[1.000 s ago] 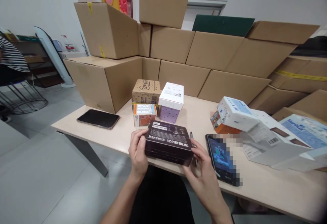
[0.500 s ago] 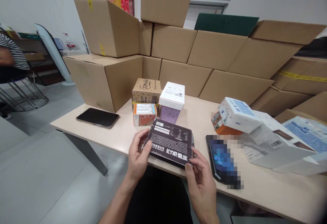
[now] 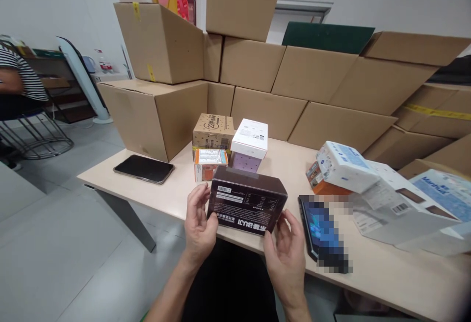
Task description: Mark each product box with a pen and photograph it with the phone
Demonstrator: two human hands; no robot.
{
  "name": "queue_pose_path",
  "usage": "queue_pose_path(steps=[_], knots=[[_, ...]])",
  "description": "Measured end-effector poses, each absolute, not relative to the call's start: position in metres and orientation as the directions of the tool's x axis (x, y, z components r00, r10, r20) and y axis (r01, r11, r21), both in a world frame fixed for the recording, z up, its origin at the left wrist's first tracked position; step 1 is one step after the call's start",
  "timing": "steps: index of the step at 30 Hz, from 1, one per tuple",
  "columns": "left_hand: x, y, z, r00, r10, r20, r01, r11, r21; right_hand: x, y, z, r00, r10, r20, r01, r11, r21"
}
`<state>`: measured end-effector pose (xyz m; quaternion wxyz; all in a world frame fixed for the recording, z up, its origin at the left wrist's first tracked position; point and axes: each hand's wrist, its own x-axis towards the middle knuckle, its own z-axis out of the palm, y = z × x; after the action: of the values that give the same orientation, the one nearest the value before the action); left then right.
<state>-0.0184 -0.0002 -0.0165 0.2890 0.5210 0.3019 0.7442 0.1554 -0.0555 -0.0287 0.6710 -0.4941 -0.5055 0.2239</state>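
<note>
A dark brown printed box (image 3: 246, 202) is held between my hands at the table's front edge, its lettered face tilted toward me. My left hand (image 3: 200, 224) grips its left end, thumb on the near face. At the lower right corner, my right hand (image 3: 285, 256) has its thumb and fingers on the box. Just behind stand a small orange and white box (image 3: 210, 161), a tan patterned box (image 3: 212, 128) and a white box (image 3: 250, 135) on top of a purple one (image 3: 246, 161).
A black phone (image 3: 144, 168) lies at the table's left. Right of my hands is a handheld device (image 3: 320, 229), partly pixelated. White and blue packs (image 3: 346, 165) lie at the right. Stacked cartons (image 3: 257, 101) wall the back. A person in a striped shirt (image 3: 27, 79) sits far left.
The dark brown box has tipped more upright, so its top side now shows. Both hands have turned with it and kept hold. The view has shifted slightly.
</note>
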Motion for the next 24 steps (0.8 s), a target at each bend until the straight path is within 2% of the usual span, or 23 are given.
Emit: queue_pose_path(steps=[5,8,10,13,15,17,20,22,24], knots=[[-0.026,-0.002,-0.005,-0.113,0.876,0.469,-0.213,-0.482,0.85,0.154,-0.058,-0.025,0.427,0.81,0.401,0.116,0.391,-0.913],[-0.033,0.002,0.001,0.028,0.907,0.419,-0.319,-0.389,0.864,0.152,-0.059,-0.023,0.456,0.797,0.397,0.105,0.395,-0.913],[-0.037,0.005,0.002,0.065,0.927,0.368,-0.343,-0.326,0.881,0.153,-0.059,-0.021,0.467,0.788,0.402,0.112,0.398,-0.91],[-0.04,0.007,0.002,0.059,0.96,0.273,-0.346,-0.237,0.908,0.162,-0.058,-0.016,0.46,0.786,0.414,0.193,0.366,-0.91],[-0.041,0.008,0.002,0.053,0.962,0.269,-0.361,-0.233,0.903,0.171,-0.055,-0.009,0.441,0.772,0.457,0.34,0.328,-0.881],[-0.041,0.01,0.003,0.025,0.942,0.334,-0.353,-0.305,0.884,0.181,-0.05,-0.002,0.39,0.742,0.545,0.558,0.28,-0.781],[-0.041,0.014,0.007,-0.018,0.901,0.433,-0.274,-0.421,0.865,0.193,-0.041,0.004,0.278,0.75,0.6,0.846,0.106,-0.523],[-0.041,0.017,0.011,-0.022,0.888,0.459,-0.194,-0.454,0.87,0.197,-0.036,0.003,0.221,0.813,0.539,0.927,-0.004,-0.374],[-0.04,0.019,0.013,-0.02,0.868,0.496,-0.121,-0.495,0.861,0.198,-0.032,-0.001,0.161,0.861,0.483,0.953,-0.009,-0.302]])
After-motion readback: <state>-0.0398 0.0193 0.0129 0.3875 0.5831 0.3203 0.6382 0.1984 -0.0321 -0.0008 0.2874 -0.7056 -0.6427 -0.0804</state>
